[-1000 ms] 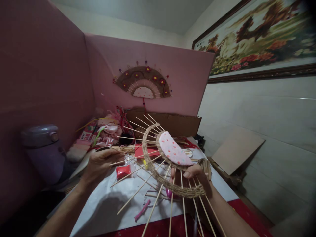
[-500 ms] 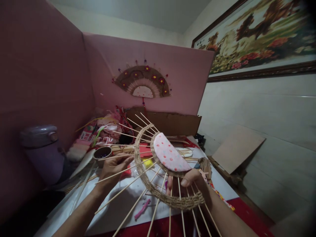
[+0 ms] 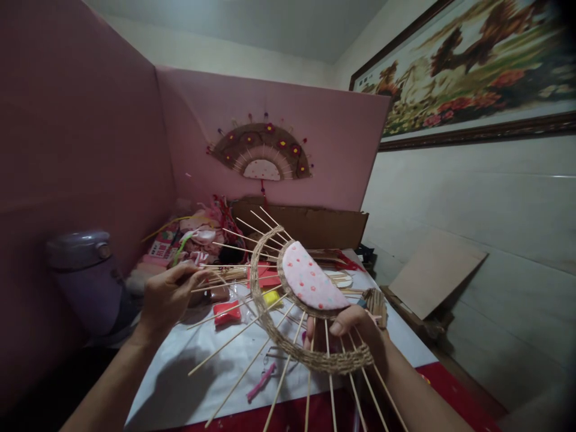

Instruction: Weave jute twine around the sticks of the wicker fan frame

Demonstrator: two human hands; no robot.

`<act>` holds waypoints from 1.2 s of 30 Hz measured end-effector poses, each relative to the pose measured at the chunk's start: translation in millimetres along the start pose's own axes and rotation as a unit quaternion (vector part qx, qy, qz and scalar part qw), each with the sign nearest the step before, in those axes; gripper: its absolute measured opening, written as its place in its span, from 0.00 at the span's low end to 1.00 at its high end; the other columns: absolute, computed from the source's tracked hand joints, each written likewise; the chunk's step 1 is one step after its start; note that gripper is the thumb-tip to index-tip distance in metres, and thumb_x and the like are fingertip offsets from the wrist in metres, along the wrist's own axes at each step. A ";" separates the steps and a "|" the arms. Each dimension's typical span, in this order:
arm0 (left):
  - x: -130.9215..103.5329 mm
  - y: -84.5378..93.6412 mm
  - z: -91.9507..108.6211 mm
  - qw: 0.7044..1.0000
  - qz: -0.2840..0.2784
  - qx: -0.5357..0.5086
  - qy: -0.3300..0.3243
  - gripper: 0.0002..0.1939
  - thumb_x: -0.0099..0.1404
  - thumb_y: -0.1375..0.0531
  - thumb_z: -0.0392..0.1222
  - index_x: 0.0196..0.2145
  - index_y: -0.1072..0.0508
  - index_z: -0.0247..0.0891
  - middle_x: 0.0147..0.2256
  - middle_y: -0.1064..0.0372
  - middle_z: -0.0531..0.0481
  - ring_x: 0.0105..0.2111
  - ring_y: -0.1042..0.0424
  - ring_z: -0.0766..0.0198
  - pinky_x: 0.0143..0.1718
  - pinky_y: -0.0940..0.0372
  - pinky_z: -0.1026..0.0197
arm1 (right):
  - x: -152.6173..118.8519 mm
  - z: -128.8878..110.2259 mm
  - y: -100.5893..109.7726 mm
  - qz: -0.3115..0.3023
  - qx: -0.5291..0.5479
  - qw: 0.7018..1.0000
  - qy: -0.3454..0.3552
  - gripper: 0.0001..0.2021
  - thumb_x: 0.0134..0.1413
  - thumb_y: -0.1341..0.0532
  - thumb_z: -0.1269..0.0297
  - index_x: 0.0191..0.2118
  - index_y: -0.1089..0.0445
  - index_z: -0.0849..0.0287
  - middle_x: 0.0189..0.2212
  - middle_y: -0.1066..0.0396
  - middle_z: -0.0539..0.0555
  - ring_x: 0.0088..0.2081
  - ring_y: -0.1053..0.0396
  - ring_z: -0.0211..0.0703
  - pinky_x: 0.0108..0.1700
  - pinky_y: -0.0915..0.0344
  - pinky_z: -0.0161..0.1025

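Observation:
My right hand (image 3: pixel 362 333) grips a half-made fan, its thumb resting near the lower edge of the padded half-round of pink, red-dotted fabric (image 3: pixel 310 279). Thin wooden sticks (image 3: pixel 225 351) spread out from that centre, and a band of brown twine (image 3: pixel 310 357) is woven across them in an arc. To the left, my left hand (image 3: pixel 173 294) is closed in a pinch beside the outer stick tips. A thin strand seems to run from its fingers toward the twine band, but what it pinches is too fine to make out.
A finished fan (image 3: pixel 263 150) hangs on the pink panel. Behind my left hand are a purple bottle (image 3: pixel 81 282) and a heap of ribbons and packets (image 3: pixel 198 234). A red packet (image 3: pixel 227 313), a yellow lump (image 3: pixel 271 298) and a pink strip (image 3: pixel 261 383) lie on the white tabletop.
My left hand has moved left and a little up, away from the twine band, and now covers where the round cup stood. The fan in my right hand has barely shifted.

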State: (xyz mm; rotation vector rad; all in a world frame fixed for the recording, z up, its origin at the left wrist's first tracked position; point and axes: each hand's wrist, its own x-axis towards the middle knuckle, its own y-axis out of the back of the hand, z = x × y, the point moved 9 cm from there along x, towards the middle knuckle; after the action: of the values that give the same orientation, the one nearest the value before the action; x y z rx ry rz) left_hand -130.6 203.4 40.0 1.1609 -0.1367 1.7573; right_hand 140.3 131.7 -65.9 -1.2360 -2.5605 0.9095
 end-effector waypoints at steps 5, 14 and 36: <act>1.9 7.2 6.4 0.993 0.018 0.061 -0.099 0.08 0.56 0.40 0.44 0.29 0.24 0.38 0.26 0.25 0.48 0.26 0.28 0.61 0.29 0.37 0.63 | 1.9 -1.7 -0.2 0.015 -0.028 0.999 -0.009 0.25 0.33 0.47 0.70 0.43 0.30 0.67 0.31 0.25 0.58 0.31 0.29 0.46 0.32 0.37 0.39; -19.4 -12.6 66.2 0.979 -0.027 0.014 -0.203 0.07 0.58 0.41 0.41 0.26 0.25 0.39 0.24 0.26 0.50 0.27 0.30 0.64 0.32 0.36 0.63 | 7.5 5.5 3.1 0.068 -0.073 0.995 -0.006 0.24 0.32 0.47 0.71 0.41 0.29 0.65 0.32 0.25 0.55 0.32 0.29 0.44 0.31 0.39 0.36; 0.2 -7.2 -7.2 0.970 -0.055 -0.200 0.124 0.10 0.46 0.34 0.47 0.22 0.25 0.37 0.22 0.27 0.51 0.23 0.30 0.63 0.24 0.36 0.66 | 1.3 -4.4 3.1 -0.086 -0.033 0.996 -0.009 0.22 0.29 0.48 0.68 0.35 0.29 0.72 0.31 0.26 0.65 0.33 0.28 0.51 0.36 0.34 0.43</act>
State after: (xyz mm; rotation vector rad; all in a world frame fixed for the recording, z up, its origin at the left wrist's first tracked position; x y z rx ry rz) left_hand -129.7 211.2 33.5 0.6414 -0.2580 1.6627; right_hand 143.3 136.2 -64.3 -1.0082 -2.6809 0.8105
